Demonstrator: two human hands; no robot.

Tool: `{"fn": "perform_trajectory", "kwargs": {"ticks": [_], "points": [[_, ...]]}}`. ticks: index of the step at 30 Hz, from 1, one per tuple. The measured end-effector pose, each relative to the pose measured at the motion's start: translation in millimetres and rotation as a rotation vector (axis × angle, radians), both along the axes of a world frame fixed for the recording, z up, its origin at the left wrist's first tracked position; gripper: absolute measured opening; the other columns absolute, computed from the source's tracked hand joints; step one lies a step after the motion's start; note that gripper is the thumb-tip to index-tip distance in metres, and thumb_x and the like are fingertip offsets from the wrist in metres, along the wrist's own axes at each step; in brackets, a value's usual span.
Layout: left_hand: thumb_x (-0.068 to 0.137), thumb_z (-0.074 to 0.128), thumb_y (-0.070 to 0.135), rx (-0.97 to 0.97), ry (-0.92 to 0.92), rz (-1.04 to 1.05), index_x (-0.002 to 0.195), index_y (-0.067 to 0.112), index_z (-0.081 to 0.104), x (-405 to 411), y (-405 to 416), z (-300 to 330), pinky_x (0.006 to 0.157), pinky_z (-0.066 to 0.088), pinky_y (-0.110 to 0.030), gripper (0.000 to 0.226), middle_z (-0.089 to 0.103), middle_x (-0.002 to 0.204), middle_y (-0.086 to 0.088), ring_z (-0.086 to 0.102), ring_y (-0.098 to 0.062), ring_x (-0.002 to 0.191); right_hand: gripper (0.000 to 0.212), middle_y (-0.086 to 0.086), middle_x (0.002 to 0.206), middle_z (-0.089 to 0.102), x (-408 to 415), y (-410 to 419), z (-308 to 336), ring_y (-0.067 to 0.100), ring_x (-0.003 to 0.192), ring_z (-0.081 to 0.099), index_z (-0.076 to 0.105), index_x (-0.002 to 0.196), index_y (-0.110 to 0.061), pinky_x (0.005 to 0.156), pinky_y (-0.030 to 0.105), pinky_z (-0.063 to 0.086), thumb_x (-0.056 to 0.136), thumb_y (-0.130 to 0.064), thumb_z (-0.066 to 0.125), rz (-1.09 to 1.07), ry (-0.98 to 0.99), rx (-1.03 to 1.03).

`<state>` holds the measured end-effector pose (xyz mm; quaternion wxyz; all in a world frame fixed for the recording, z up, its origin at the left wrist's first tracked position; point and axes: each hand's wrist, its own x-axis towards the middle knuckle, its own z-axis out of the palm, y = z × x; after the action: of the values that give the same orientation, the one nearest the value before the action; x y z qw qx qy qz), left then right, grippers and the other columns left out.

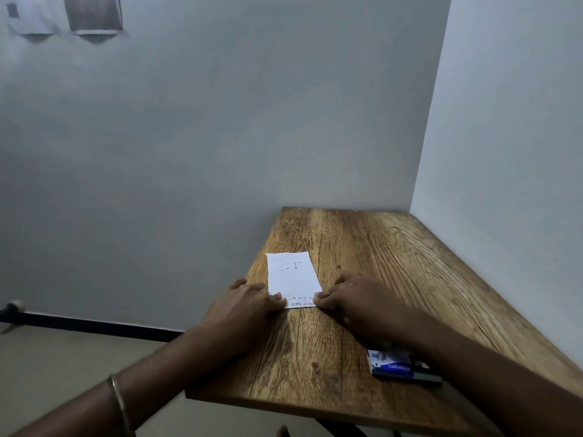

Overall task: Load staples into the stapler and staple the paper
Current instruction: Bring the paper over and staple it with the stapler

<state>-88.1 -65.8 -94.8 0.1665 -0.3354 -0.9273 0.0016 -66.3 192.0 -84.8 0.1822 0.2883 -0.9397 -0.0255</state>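
Observation:
A folded white paper [292, 277] with printed text lies flat on the wooden table [362, 247], near its left edge. My left hand [244, 305] rests with its fingertips on the paper's near left corner. My right hand [356, 298] presses its fingertips on the near right corner. Neither hand lifts the paper. A blue staple box [391, 364] lies near the table's front edge, beside my right forearm. A dark object, perhaps the stapler [426, 375], sticks out from behind the box, mostly hidden by my forearm.
The table stands in a corner, with grey walls at its far and right sides. Its left edge drops to the floor. Two sheets [63, 14] hang on the wall at the top left. A dark skirting [94, 324] runs along the floor.

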Motion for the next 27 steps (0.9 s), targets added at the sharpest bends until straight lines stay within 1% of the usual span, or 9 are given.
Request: {"fn": "perform_trajectory", "kwargs": {"ticks": [3,5,10,15,17,19,22,24,27], "points": [[0.100,0.036,0.033,0.046,-0.034,0.032,0.138,0.044,0.049,1,-6,0,0.119,0.021,-0.039,0.042,0.057,0.142,0.009,0.045,-0.013,0.137,0.036,-0.026,0.131,0.061,1,5,-1,0.009,0.105,0.053,0.054,0.134,-0.037,0.077,0.031,0.034,0.099,-0.043,0.047,-0.002,-0.015,-0.017],[0.095,0.038,0.038,0.093,-0.045,0.046,0.133,0.044,0.054,4,-11,1,0.116,0.024,-0.038,0.042,0.063,0.134,0.011,0.052,-0.012,0.129,0.034,-0.022,0.122,0.068,1,4,-1,0.010,0.100,0.056,0.058,0.129,-0.039,0.077,0.032,0.040,0.097,-0.045,0.048,0.004,0.011,-0.017],[0.091,0.056,0.049,0.243,-0.015,0.034,0.114,0.038,0.071,8,-7,6,0.091,0.045,-0.024,0.029,0.075,0.106,0.016,0.066,-0.005,0.097,0.026,-0.012,0.093,0.075,-10,-7,8,0.006,0.083,0.060,0.074,0.102,-0.034,0.069,0.027,0.032,0.083,-0.051,0.069,-0.019,0.041,-0.083],[0.088,0.063,0.050,0.271,-0.019,0.071,0.106,0.033,0.075,5,0,16,0.072,0.035,-0.018,0.027,0.076,0.100,0.014,0.065,-0.006,0.089,0.020,-0.009,0.082,0.075,-23,-16,26,0.003,0.065,0.055,0.075,0.091,-0.026,0.057,0.020,0.032,0.077,-0.040,0.079,0.026,-0.062,-0.031],[0.087,0.065,0.049,0.283,-0.052,0.090,0.105,0.032,0.075,5,1,17,0.064,0.034,-0.017,0.026,0.076,0.099,0.013,0.065,-0.007,0.088,0.019,-0.009,0.082,0.077,-24,-18,30,0.005,0.065,0.058,0.075,0.096,-0.027,0.060,0.020,0.031,0.079,-0.034,0.078,0.063,-0.054,0.006],[0.086,0.067,0.048,0.348,-0.122,0.136,0.103,0.031,0.075,6,1,16,0.064,0.043,-0.018,0.026,0.075,0.099,0.012,0.065,-0.005,0.086,0.018,-0.009,0.085,0.077,-23,-19,30,0.009,0.070,0.066,0.075,0.103,-0.027,0.061,0.021,0.035,0.085,-0.031,0.073,0.095,-0.023,0.064],[0.084,0.071,0.042,0.619,-0.187,0.266,0.110,0.024,0.071,9,1,14,0.070,0.051,-0.023,0.032,0.075,0.101,0.007,0.066,-0.006,0.086,0.015,-0.001,0.078,0.073,-19,-18,22,0.016,0.063,0.065,0.073,0.092,-0.021,0.060,0.030,0.051,0.092,-0.027,0.059,0.081,0.005,0.132],[0.085,0.072,0.042,0.760,-0.285,0.349,0.108,0.019,0.067,9,1,17,0.061,0.048,-0.021,0.033,0.075,0.095,0.001,0.068,-0.009,0.079,0.019,0.003,0.073,0.071,-16,-15,17,0.019,0.059,0.064,0.071,0.084,-0.018,0.058,0.032,0.052,0.091,-0.024,0.054,0.046,0.042,0.093],[0.086,0.070,0.041,1.142,-0.804,0.377,0.098,-0.001,0.065,5,2,30,0.045,0.052,-0.026,0.043,0.076,0.080,-0.019,0.070,-0.020,0.054,0.021,-0.001,0.063,0.067,-13,-13,9,0.014,0.050,0.059,0.069,0.076,-0.018,0.047,0.025,0.037,0.087,-0.023,0.052,0.006,0.138,0.014]]}}
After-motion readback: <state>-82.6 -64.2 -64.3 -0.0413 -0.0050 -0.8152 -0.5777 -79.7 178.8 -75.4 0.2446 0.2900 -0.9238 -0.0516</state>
